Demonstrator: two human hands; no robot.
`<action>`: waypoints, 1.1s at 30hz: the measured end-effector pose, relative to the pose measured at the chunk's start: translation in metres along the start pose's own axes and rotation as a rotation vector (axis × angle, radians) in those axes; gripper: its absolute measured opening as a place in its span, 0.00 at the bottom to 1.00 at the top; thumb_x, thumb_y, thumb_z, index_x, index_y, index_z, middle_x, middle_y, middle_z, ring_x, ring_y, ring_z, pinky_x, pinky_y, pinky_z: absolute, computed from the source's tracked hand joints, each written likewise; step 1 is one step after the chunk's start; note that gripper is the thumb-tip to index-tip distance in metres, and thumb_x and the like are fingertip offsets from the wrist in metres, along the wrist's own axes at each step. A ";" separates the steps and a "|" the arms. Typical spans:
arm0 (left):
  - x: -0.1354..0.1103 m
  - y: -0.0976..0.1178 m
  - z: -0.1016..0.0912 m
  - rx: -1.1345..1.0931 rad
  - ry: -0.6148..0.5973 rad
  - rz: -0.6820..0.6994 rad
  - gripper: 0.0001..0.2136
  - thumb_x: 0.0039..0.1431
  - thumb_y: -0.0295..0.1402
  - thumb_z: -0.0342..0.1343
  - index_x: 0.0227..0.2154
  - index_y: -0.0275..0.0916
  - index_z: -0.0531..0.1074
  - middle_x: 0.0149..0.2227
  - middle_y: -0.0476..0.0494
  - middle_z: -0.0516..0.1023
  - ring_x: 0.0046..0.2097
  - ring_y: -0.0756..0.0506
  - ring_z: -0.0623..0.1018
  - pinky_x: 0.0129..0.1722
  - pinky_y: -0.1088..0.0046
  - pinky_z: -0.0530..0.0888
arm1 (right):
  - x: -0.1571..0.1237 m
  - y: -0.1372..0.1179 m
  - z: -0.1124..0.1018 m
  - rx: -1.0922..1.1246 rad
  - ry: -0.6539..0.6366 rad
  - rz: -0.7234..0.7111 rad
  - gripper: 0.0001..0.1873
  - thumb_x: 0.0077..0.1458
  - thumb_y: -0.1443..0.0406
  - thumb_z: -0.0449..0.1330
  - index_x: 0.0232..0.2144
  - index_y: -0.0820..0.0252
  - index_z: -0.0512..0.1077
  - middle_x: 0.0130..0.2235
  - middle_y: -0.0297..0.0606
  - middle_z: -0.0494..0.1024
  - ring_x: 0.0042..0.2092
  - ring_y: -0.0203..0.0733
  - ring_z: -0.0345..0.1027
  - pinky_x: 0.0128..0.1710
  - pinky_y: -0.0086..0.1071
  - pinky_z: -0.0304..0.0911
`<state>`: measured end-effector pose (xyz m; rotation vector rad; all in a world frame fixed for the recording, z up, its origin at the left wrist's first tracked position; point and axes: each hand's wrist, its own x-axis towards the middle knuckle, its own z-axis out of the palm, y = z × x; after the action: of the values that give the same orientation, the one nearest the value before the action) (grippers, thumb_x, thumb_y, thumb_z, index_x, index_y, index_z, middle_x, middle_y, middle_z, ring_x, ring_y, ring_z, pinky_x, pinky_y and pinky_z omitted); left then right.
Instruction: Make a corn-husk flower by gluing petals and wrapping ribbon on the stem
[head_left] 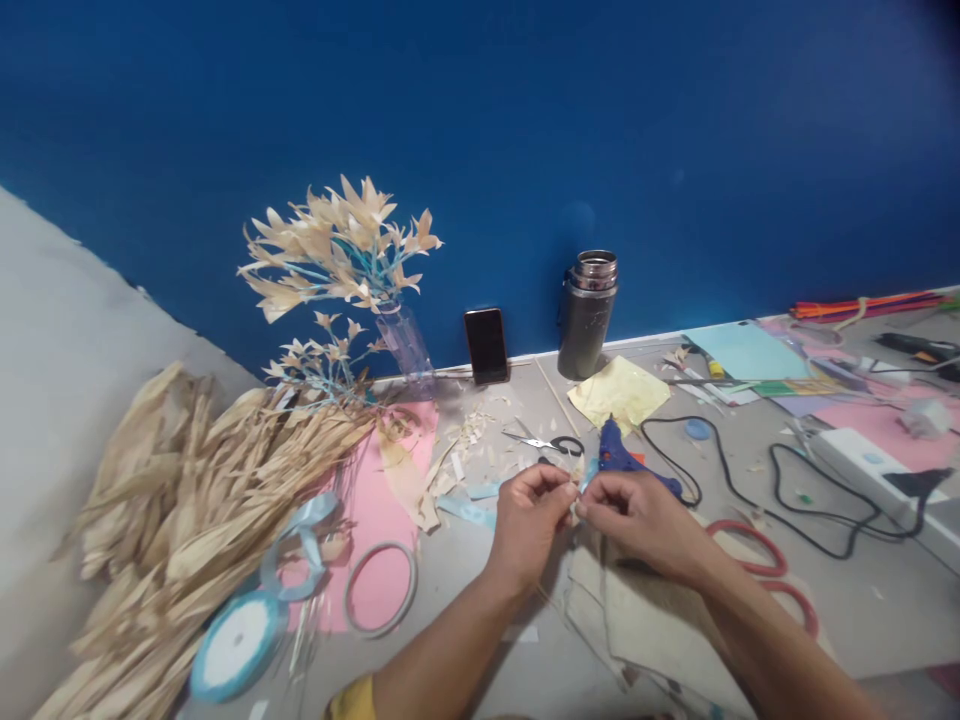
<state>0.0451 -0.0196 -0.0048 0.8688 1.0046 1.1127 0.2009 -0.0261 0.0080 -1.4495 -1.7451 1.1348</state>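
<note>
My left hand [525, 520] and my right hand [637, 515] meet over the table, both closed in a pinch. Something tiny and pale shows between the fingertips, too small to name. Just behind the right hand lies a blue glue gun [616, 452], its nozzle end near a crumpled yellow sheet [619, 392]. Small black-handled scissors [566, 445] rest behind my left hand. A light blue ribbon piece [469, 510] lies left of it. Red-handled scissors [780, 557] are partly under my right forearm, beside a pale folded cloth or sheet [652, 620].
Dried husks [172, 560] heap on the left, beside a ribbon spool [238, 640] and a tape ring [414, 580]. Husk flowers [345, 225] stand in a clear vase [405, 345]. A phone [487, 345] and flask [585, 325] stand by the wall. A black cord [750, 515] crosses rightward.
</note>
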 end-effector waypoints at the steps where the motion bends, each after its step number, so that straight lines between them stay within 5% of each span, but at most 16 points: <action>1: -0.001 0.001 0.000 0.047 0.009 0.027 0.04 0.47 0.30 0.64 0.25 0.37 0.75 0.21 0.51 0.72 0.22 0.53 0.66 0.25 0.76 0.64 | 0.001 0.000 0.000 -0.020 0.001 -0.008 0.13 0.53 0.59 0.56 0.20 0.59 0.66 0.21 0.28 0.63 0.25 0.34 0.53 0.25 0.30 0.46; 7: -0.004 0.003 0.000 0.196 0.010 0.147 0.01 0.50 0.28 0.60 0.25 0.37 0.75 0.25 0.48 0.76 0.29 0.50 0.72 0.31 0.75 0.67 | 0.000 -0.001 0.005 -0.019 0.030 -0.012 0.15 0.53 0.59 0.57 0.18 0.57 0.60 0.20 0.27 0.58 0.25 0.34 0.51 0.25 0.30 0.45; 12: 0.000 0.001 -0.001 -0.084 0.100 0.000 0.07 0.48 0.31 0.64 0.26 0.38 0.70 0.20 0.55 0.68 0.20 0.55 0.62 0.22 0.78 0.60 | -0.005 -0.002 0.018 0.120 0.055 0.035 0.10 0.52 0.58 0.59 0.30 0.59 0.72 0.23 0.27 0.65 0.25 0.35 0.55 0.25 0.29 0.50; 17: 0.002 -0.002 0.000 -0.243 0.100 -0.033 0.13 0.46 0.35 0.68 0.28 0.38 0.68 0.17 0.57 0.66 0.19 0.56 0.60 0.20 0.80 0.56 | -0.006 -0.001 0.032 0.236 0.129 0.016 0.12 0.54 0.58 0.59 0.29 0.60 0.74 0.28 0.34 0.75 0.28 0.37 0.61 0.29 0.30 0.57; 23: 0.000 -0.002 -0.001 -0.203 0.098 -0.010 0.13 0.47 0.37 0.68 0.28 0.38 0.69 0.18 0.56 0.67 0.20 0.56 0.62 0.21 0.80 0.59 | -0.010 -0.001 0.021 0.300 0.193 0.061 0.15 0.52 0.55 0.62 0.25 0.60 0.72 0.22 0.31 0.69 0.25 0.35 0.57 0.25 0.29 0.54; 28: -0.004 0.002 0.000 -0.121 0.095 0.064 0.10 0.49 0.36 0.66 0.27 0.38 0.71 0.29 0.49 0.77 0.23 0.55 0.67 0.23 0.78 0.63 | -0.011 -0.003 0.011 0.264 0.149 0.099 0.14 0.49 0.56 0.62 0.22 0.60 0.71 0.21 0.29 0.65 0.24 0.34 0.54 0.23 0.28 0.51; 33: -0.005 0.003 0.003 0.067 0.099 0.099 0.05 0.47 0.31 0.65 0.25 0.37 0.74 0.21 0.53 0.71 0.22 0.54 0.65 0.24 0.77 0.63 | -0.010 -0.004 0.004 0.259 0.117 0.077 0.12 0.49 0.58 0.63 0.22 0.60 0.71 0.22 0.30 0.67 0.24 0.34 0.56 0.24 0.28 0.52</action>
<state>0.0460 -0.0243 -0.0004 0.9327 1.0959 1.2210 0.1980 -0.0371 0.0109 -1.4032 -1.4158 1.2393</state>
